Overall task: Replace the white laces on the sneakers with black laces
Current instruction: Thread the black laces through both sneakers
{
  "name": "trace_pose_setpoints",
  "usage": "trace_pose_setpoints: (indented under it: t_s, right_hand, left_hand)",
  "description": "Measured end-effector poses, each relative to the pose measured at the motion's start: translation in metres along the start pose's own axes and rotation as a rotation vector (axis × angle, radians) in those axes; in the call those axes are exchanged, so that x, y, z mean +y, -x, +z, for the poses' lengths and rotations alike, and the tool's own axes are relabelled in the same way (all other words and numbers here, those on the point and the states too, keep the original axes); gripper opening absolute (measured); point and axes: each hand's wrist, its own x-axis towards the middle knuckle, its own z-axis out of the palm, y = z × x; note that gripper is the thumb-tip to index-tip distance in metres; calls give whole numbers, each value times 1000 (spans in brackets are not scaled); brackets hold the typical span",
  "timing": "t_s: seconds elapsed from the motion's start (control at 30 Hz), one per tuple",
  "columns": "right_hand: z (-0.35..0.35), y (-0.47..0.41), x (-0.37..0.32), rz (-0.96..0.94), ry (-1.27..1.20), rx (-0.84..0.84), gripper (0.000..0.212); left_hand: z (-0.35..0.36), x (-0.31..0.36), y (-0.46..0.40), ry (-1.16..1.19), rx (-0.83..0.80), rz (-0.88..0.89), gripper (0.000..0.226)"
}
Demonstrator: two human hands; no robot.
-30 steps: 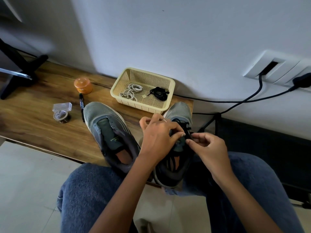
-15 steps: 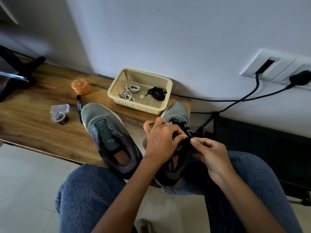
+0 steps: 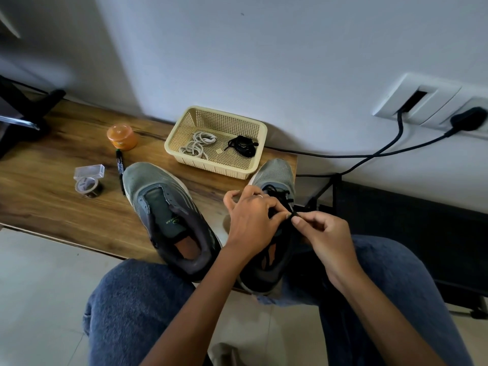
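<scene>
Two grey sneakers stand on the wooden table (image 3: 47, 204). The left sneaker (image 3: 169, 217) has no lace. The right sneaker (image 3: 277, 180) carries a black lace (image 3: 282, 198) through its front eyelets. My left hand (image 3: 250, 220) lies over the middle of that shoe and pinches the lace at its fingertips. My right hand (image 3: 324, 236) pinches the lace's end right beside them. A cream basket (image 3: 184, 128) behind the shoes holds coiled white laces (image 3: 198, 145) and a bundled black lace (image 3: 243, 145).
An orange jar (image 3: 122, 137), a black marker (image 3: 120, 170) and a roll of tape (image 3: 88, 184) by a clear box lie at the left. Black cables (image 3: 369, 154) run from a wall socket at the right. A dark stand (image 3: 23, 114) sits far left.
My right hand rose slightly and now pinches the lace tip next to my left fingertips. The view shifted a little; the shoes stayed put.
</scene>
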Motion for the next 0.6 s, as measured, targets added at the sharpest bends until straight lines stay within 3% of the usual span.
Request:
trace_pose_setpoints:
  t_s: [0.13,0.27,0.6]
  right_hand:
    - [-4,-2,-3,90,-140,-36,25]
    - [-4,-6,-5,223,-287,-49,20]
    - [3,-15,-11,182,-145,-19,15]
  left_hand:
    - [0,0,2,30,-28,-38,12]
    - [0,-2,1,28,-38,-48,13]
    - [-5,-7,-3,6,-67,-26,19]
